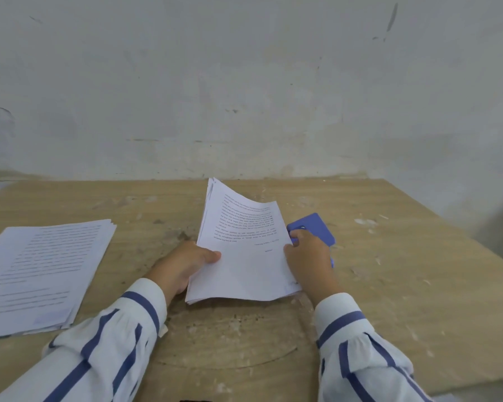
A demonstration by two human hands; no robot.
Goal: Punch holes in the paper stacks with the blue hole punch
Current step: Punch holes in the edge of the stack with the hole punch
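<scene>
White printed paper stack [244,256] pinched at its left edge by left hand [186,264], thumb on top, far end lifted and curling off the wooden surface [389,285]. Right hand [310,256] closed at the stack's right edge, fingers around the blue hole punch [314,229]. Punch mostly hidden behind hand and sheets; only a flat blue plate shows. Print too small to read. Second paper pile [41,274] lying flat well left, cut by frame edge.
</scene>
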